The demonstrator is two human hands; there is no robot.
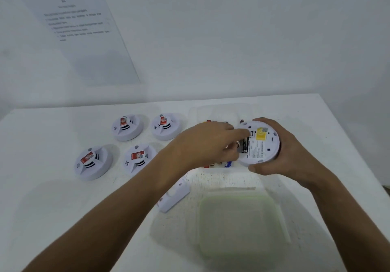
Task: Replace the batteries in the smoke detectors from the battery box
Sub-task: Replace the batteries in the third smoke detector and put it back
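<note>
The right hand [280, 151] holds a round white plastic smoke detector [258, 144] above the white table [52, 208], its grip clamped around the rim with the thumb at the near edge and the fingers curled over the far edge. The detector is turned back-side up, showing a yellow sticker, a printed label and an open battery compartment with dark cells inside. The left hand [207, 143] reaches across from the left, its grip pinched together at that compartment, fingertips touching the detector's back; whether it holds a battery there cannot be told. Directly beneath and behind both hands lies a clear plastic battery box [221, 111], mostly hidden by them, with red-tipped and blue batteries [228, 163] showing at its edges just below the left hand's fingers. Near the right hand's wrist, on the side closer to the person, rests a translucent plastic lid with a pale green rim [238, 225], lying flat on the table. Under the left forearm, a white plastic detector cover piece [175, 195] lies tilted on the table. Well to the left of the left hand, four more round white smoke detectors sit in two rows, each with a red label on top: two in the far row [126, 127] [165, 126] and two in the near row [92, 162] [140, 158]. On the white wall beyond the hands hangs a printed sheet of paper [84, 31], its text too blurred to read.
</note>
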